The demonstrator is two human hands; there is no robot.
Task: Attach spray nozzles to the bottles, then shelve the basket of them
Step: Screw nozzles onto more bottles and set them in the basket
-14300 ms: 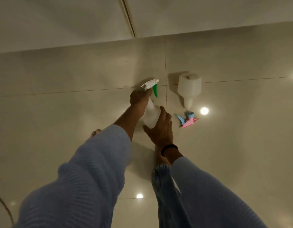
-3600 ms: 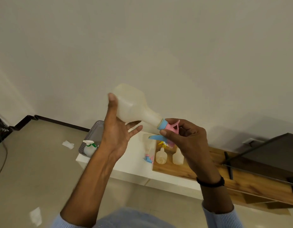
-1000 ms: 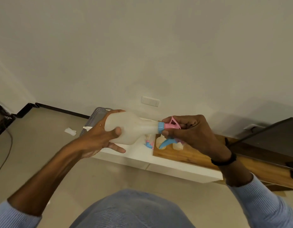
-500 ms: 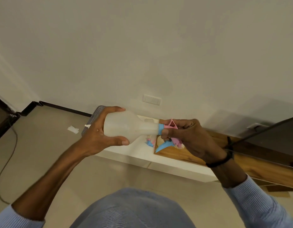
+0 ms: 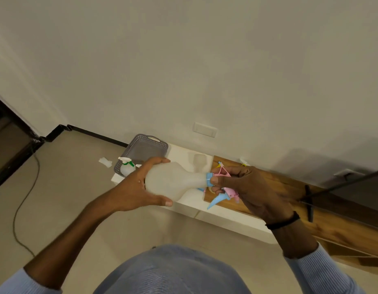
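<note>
We are holding the translucent white plastic bottle on its side in the air above the low white shelf, our left hand curling round its wide base, fingers over the top and thumb beneath. Our right hand is pinching the pink and blue spray nozzle at the bottle's neck. The grey perforated plastic basket is sitting at the shelf's left end, with a green-nozzled white bottle inside.

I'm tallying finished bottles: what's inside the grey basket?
One white bottle with a green-trimmed nozzle sits in the grey basket, at its near-left corner. The rest that shows looks bare, but the left hand and the held bottle cover the near edge.
</note>
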